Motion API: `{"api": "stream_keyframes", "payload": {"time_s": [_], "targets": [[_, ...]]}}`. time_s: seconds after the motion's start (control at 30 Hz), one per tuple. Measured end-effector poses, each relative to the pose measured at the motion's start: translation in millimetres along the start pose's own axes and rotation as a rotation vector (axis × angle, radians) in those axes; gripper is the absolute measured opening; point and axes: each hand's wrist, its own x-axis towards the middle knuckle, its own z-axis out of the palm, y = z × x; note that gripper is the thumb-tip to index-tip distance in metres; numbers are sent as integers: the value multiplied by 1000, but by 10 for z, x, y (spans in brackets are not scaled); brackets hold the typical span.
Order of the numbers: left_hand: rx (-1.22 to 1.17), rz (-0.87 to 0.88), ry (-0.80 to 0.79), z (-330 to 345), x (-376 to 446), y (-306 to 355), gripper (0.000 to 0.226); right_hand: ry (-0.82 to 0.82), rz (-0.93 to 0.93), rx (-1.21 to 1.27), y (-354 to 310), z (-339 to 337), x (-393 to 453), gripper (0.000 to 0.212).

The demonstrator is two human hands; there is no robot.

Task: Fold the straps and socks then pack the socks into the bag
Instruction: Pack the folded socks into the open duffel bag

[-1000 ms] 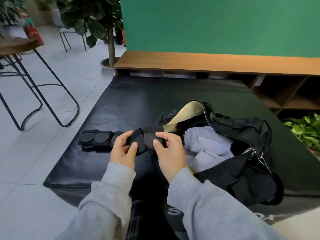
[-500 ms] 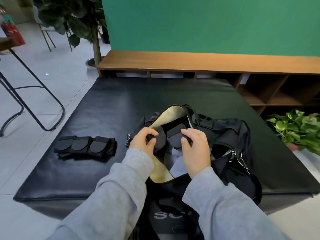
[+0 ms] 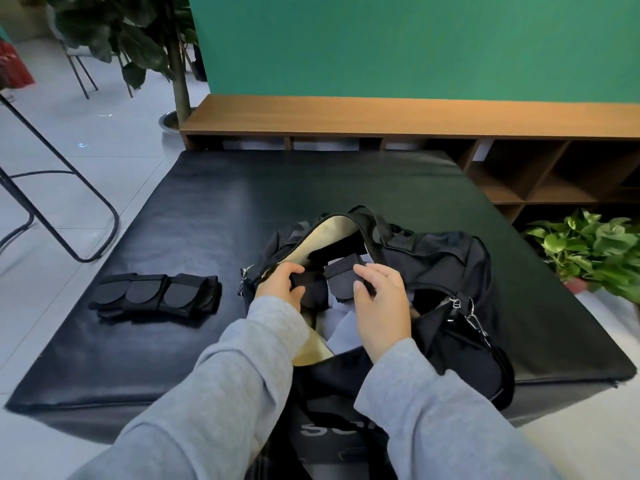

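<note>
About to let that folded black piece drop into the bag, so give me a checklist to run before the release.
1. Both hands hold the folded piece: left hand, right hand. Ok.
2. Piece is over the bag opening. Ok.
3. Zipper mouth open, cream lining showing. Ok.
4. Room beside the pale items inside. Cannot tell.
5. Second folded piece lies on the mat, unpacked. Not ok.
</note>
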Motion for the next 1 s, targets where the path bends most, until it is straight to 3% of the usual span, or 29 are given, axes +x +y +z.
{"api": "stream_keyframes", "payload": {"time_s": [0.13,0.27,0.47,0.7,0.87,1.0], "targets": [[86,129,23,-64,-10,-6,42,-14,-25,-2,-38,53,-28,29],[37,288,126,-185,-215,-125,36,-65,-18,-3,-109,177,-50,30],[-11,446,217,-362,-448,-471,34,-295,4,-217,-150,399,-61,42],[1,349,321,-548,-450,-817,33,-435,-89,-642,-183,482,-123,43],[145,304,507,-668,-357,-1166,47,-424,-87,-655,-201,500,-169,51],[279,127,509,-705,-273,-1382,67,-225,-228,-479,-238,579,-269,40]]}}
